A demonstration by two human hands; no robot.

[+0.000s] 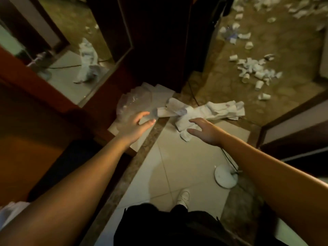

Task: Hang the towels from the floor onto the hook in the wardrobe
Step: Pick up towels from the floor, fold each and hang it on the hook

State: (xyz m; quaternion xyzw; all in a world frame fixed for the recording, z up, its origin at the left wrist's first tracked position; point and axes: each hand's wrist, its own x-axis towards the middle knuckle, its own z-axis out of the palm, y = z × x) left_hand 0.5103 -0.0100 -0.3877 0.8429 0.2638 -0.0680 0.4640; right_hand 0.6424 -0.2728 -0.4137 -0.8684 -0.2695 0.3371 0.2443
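Both hands empty, fingers spread: left hand [136, 124] above floor [177, 166], right hand [204, 132] over towels [204, 110].

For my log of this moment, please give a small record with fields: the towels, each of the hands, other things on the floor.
towels: white towels lie crumpled in a heap on the floor
left hand: open, reaching forward, holding nothing
right hand: open, fingers spread just over the near end of the heap
other floor items: scattered paper cups, round white stand base
hook: not visible
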